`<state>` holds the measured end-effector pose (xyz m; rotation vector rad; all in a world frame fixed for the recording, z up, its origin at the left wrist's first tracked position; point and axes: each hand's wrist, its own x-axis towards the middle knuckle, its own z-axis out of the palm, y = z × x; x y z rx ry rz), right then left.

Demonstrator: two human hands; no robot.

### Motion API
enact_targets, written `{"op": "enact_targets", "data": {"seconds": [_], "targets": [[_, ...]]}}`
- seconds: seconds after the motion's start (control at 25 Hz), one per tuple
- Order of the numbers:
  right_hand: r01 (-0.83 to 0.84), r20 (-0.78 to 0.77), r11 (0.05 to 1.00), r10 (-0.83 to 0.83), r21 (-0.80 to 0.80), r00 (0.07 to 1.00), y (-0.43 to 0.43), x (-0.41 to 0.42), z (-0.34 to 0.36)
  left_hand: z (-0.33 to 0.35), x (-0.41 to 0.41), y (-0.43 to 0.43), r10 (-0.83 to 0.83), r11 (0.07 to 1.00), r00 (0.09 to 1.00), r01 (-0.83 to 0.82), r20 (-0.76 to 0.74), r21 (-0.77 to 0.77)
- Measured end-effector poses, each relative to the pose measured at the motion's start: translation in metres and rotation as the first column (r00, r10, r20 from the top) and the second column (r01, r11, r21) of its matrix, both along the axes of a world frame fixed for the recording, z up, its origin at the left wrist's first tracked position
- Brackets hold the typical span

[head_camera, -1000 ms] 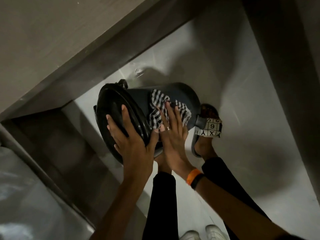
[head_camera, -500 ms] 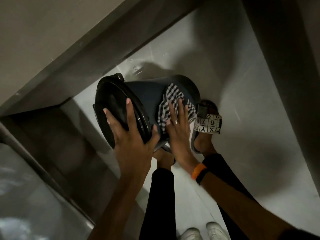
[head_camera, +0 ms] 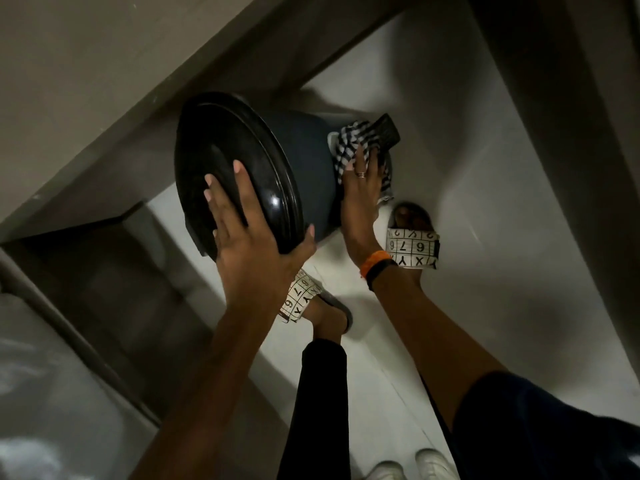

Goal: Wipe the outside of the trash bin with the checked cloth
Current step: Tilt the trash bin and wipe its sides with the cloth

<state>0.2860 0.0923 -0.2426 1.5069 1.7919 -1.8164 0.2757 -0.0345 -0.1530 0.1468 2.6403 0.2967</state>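
Observation:
A dark round trash bin (head_camera: 304, 150) is tipped toward me, its glossy black lid (head_camera: 225, 161) facing the camera. My left hand (head_camera: 249, 237) lies flat on the lid with fingers spread, thumb hooked under the lid's lower rim. My right hand (head_camera: 360, 188) presses the black-and-white checked cloth (head_camera: 353, 140) against the bin's lower side, near its base and the black foot pedal (head_camera: 386, 133). The cloth is bunched under my fingers and partly hidden by them.
My feet in patterned slides (head_camera: 412, 249) stand on the pale floor (head_camera: 485, 202) right beside the bin, the other slide (head_camera: 301, 299) below it. A wall and dark skirting (head_camera: 104, 174) run close behind the bin. Dark cabinet recess at left. White shoes (head_camera: 408, 465) at the bottom edge.
The bin has tipped further toward me. My right hand has slid the cloth down the bin's side to its base by the pedal. The left hand stays on the lid.

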Motion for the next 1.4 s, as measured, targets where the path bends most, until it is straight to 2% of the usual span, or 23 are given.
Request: {"op": "enact_targets", "data": {"seconds": [0.08, 0.2, 0.28, 0.36, 0.4, 0.48, 0.56, 0.64, 0.72, 0.84, 0.92, 1.0, 1.08, 1.16, 1.24, 1.28, 1.36, 1.4], "targets": [[-0.038, -0.121, 0.999, 0.035, -0.027, 0.992, -0.014, 0.014, 0.013, -0.002, -0.008, 0.021, 0.066, 0.997, 0.997, -0.066, -0.026, -0.030], [-0.092, -0.288, 0.987, 0.051, -0.130, 0.956, -0.047, 0.054, 0.036, -0.005, -0.011, 0.042, 0.174, 0.985, 0.985, -0.174, -0.021, 0.009], [-0.155, -0.329, 0.986, 0.125, -0.066, 0.936, -0.046, 0.058, 0.029, -0.005, -0.015, 0.040, 0.247, 0.969, 0.969, -0.247, -0.016, 0.015], [-0.227, -0.275, 0.973, 0.230, 0.045, 0.934, -0.026, 0.041, -0.003, -0.005, -0.023, 0.032, 0.355, 0.935, 0.935, -0.355, -0.013, 0.028], [-0.227, -0.205, 0.973, 0.232, 0.049, 0.951, -0.013, 0.026, -0.022, -0.006, -0.026, 0.026, 0.405, 0.913, 0.914, -0.405, -0.008, 0.043], [-0.110, -0.073, 0.990, 0.104, -0.087, 0.992, 0.011, -0.003, -0.050, -0.004, -0.032, 0.012, 0.486, 0.871, 0.874, -0.484, 0.004, 0.084], [-0.069, -0.037, 0.988, 0.065, -0.136, 0.997, 0.014, -0.018, -0.053, -0.002, -0.035, 0.002, 0.565, 0.817, 0.825, -0.563, 0.023, 0.123], [-0.223, -0.090, 0.975, 0.221, -0.010, 0.971, -0.009, -0.003, -0.040, 0.000, -0.034, -0.002, 0.600, 0.788, 0.799, -0.600, 0.046, 0.140], [-0.357, -0.213, 0.927, 0.375, 0.115, 0.902, -0.046, 0.034, -0.012, 0.001, -0.037, -0.001, 0.583, 0.798, 0.810, -0.585, 0.061, 0.144], [-0.363, -0.404, 0.929, 0.358, 0.067, 0.842, -0.076, 0.069, 0.010, -0.001, -0.050, 0.001, 0.549, 0.830, 0.835, -0.549, 0.028, 0.096], [-0.372, -0.352, 0.918, 0.396, 0.134, 0.848, -0.061, 0.047, -0.003, -0.004, -0.053, -0.001, 0.532, 0.845, 0.846, -0.533, 0.028, 0.047], [-0.345, -0.197, 0.923, 0.375, 0.169, 0.906, -0.032, 0.010, -0.031, -0.001, -0.044, -0.004, 0.479, 0.878, 0.878, -0.479, 0.027, 0.010], [-0.220, -0.097, 0.974, 0.224, 0.054, 0.970, 0.004, -0.021, -0.062, 0.003, -0.027, -0.007, 0.402, 0.915, 0.915, -0.403, 0.032, 0.028], [-0.081, -0.051, 0.991, 0.075, -0.106, 0.996, 0.030, -0.039, -0.078, 0.002, -0.013, -0.009, 0.309, 0.950, 0.950, -0.311, 0.041, 0.044], [-0.056, -0.052, 0.985, 0.049, -0.163, 0.997, 0.028, -0.038, -0.065, -0.001, -0.006, -0.007, 0.256, 0.967, 0.966, -0.256, 0.022, 0.005], [-0.084, -0.077, 0.987, 0.074, -0.139, 0.994, 0.017, -0.030, -0.051, -0.002, -0.006, -0.004, 0.257, 0.966, 0.966, -0.257, 0.007, -0.008], [-0.159, -0.173, 0.984, 0.143, -0.085, 0.974, -0.018, -0.002, -0.013, -0.003, -0.011, 0.002, 0.269, 0.963, 0.963, -0.269, -0.011, 0.003], [-0.169, -0.229, 0.979, 0.140, -0.112, 0.963, -0.037, 0.015, 0.006, -0.003, -0.015, 0.002, 0.276, 0.961, 0.961, -0.276, -0.014, 0.013]]}}
